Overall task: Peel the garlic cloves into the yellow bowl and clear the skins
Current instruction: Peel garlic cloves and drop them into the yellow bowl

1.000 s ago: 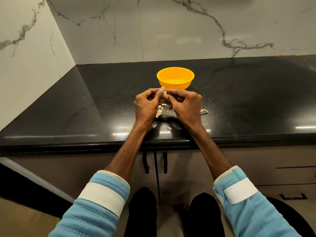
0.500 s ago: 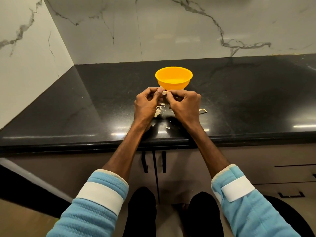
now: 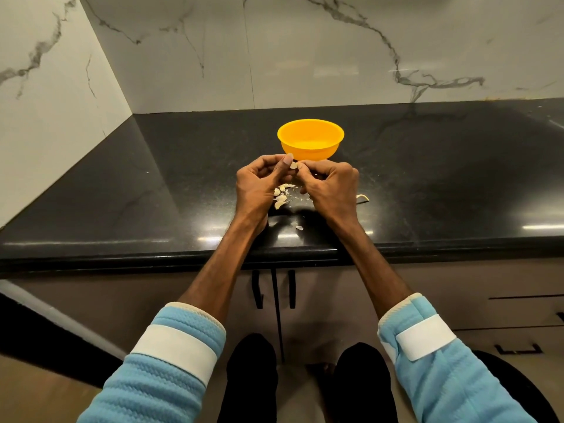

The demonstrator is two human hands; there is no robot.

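Observation:
A small pale garlic clove [image 3: 293, 165] is pinched between the fingertips of my left hand [image 3: 259, 186] and my right hand [image 3: 331, 187], just in front of the yellow bowl [image 3: 310, 143]. Both hands hover over the black counter, fingers curled round the clove. Loose garlic skins [image 3: 281, 195] lie on the counter under and between my hands, with one more scrap [image 3: 299, 228] nearer the front edge. A curled skin piece [image 3: 363, 198] lies to the right of my right hand. The bowl's inside is only partly visible.
The black stone counter [image 3: 152, 193] runs into a corner with white marble walls at the left and back. Its front edge [image 3: 122, 257] overhangs cabinet doors with black handles [image 3: 258, 288].
My hands have stayed in place, working the clove; the fingertips shifted slightly and the clove shows a little more between them.

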